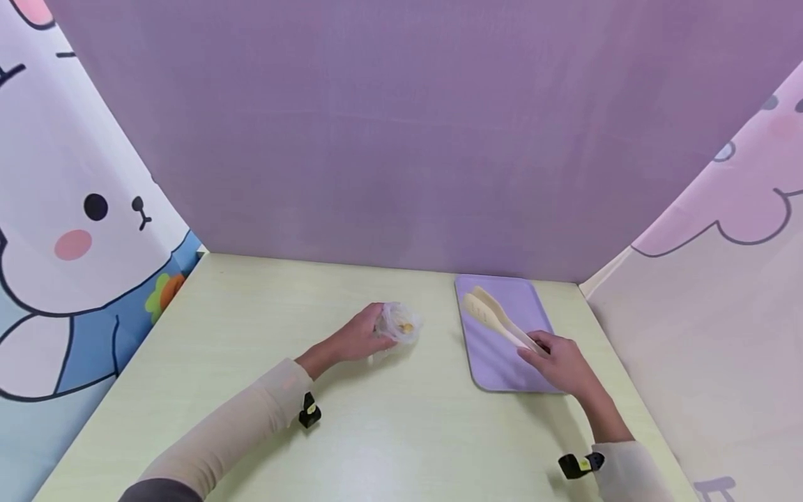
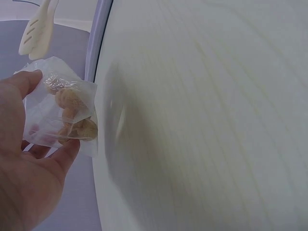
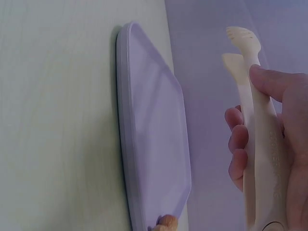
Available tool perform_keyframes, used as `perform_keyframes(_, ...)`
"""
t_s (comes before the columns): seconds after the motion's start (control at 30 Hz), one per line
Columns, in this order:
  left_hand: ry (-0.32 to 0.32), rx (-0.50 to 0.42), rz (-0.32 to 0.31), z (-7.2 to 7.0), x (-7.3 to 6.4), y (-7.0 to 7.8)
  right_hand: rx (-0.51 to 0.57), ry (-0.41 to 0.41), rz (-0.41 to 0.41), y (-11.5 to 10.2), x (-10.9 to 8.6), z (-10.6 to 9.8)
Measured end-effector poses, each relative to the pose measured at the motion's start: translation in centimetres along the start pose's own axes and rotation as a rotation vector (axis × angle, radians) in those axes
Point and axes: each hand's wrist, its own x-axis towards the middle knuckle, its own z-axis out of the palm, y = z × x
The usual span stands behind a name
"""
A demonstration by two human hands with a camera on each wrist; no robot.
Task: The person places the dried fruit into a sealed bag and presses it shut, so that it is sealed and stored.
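My left hand (image 1: 362,333) holds a clear plastic bag (image 1: 390,317) above the table, left of the tray. Thumb and fingers grip its sides. In the left wrist view several brown, rough, walnut-like lumps (image 2: 70,98) show through the plastic. My right hand (image 1: 560,361) grips a pair of cream tongs (image 1: 492,315) by the arms, thumb on one side and fingers curled round the other. The slotted tips (image 3: 244,38) stand slightly apart with nothing between them. Below the tongs lies a flat lilac tray (image 1: 486,359).
The pale wooden table (image 1: 389,432) meets a purple backdrop (image 1: 401,139) along its far edge. Cartoon-printed cloth panels (image 1: 81,160) stand at the left and right sides. The tray lies at the back right, close to the backdrop.
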Motion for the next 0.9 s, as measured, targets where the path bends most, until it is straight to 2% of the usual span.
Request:
perform_keyframes(0.47,0.002,0.015,-0.002,-0.1,0.0,0.0,-0.035,0.015,0.090,2.0,-1.7,-1.0)
perform_keyframes(0.7,0.013,0.023,0.002,-0.1,0.0,0.0,-0.006,0.004,0.156,2.7,-2.7,-1.9)
perform_keyframes(0.9,0.009,0.022,-0.006,-0.2,-0.2,0.0,-0.036,0.024,0.170,3.8,-3.5,-2.2)
